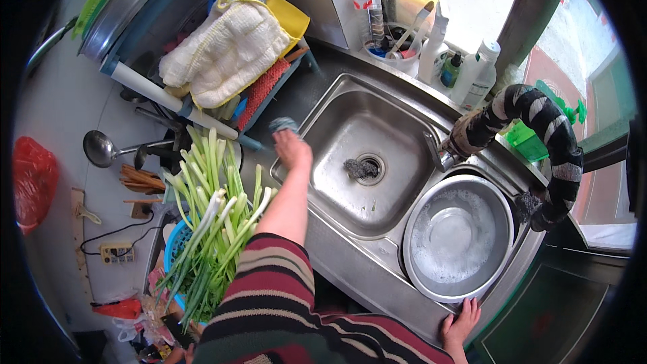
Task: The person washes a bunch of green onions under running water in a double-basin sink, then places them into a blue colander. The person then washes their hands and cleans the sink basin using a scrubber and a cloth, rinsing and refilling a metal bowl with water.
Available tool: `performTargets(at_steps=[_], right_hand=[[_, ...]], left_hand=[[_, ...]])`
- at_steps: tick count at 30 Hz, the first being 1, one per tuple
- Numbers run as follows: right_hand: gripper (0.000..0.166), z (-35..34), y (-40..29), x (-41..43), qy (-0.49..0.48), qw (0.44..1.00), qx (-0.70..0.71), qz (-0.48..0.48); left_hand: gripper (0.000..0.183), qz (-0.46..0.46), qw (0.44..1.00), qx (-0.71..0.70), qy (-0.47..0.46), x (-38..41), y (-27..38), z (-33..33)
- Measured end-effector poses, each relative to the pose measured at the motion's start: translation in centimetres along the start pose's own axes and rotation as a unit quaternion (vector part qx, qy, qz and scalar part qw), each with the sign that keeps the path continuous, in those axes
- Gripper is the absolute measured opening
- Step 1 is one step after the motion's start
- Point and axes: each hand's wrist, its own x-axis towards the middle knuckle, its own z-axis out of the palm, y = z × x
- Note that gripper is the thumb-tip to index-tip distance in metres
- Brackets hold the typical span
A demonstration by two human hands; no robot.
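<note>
My left hand (293, 149) presses a grey-green cloth or scouring pad (283, 125) onto the steel counter, left of the empty-looking sink basin (364, 111). My right hand (461, 322) rests with its fingers apart on the counter's front edge, near the rim of a round metal basin (457, 237) that holds soapy water. A steel wool scrubber (360, 168) lies at the sink's drain. To the left of my left forearm, green onions (222, 212) are heaped over a blue plastic basket (177, 245).
A faucet with a wrapped black-and-white hose (546, 111) arches at the right. Bottles (475, 73) line the windowsill. A rack (146, 88) holds a folded white cloth (232, 48) and a red-bristled brush or mat (263, 92). A ladle (101, 149) hangs at the left.
</note>
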Motion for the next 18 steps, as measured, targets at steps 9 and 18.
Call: performTargets(at_steps=[9,18], right_hand=[[0.063,0.2,1.1,-0.1,-0.02,1.0,-0.018,-0.011],[0.065,0.2,0.9,-0.1,-0.008,1.0,-0.005,-0.025]], left_hand=[[0.027,0.103,0.947,-0.288,0.094,2.9,6.2,-0.7],[0.051,-0.079,0.997,0.006,-0.007,7.2,1.0,1.8]])
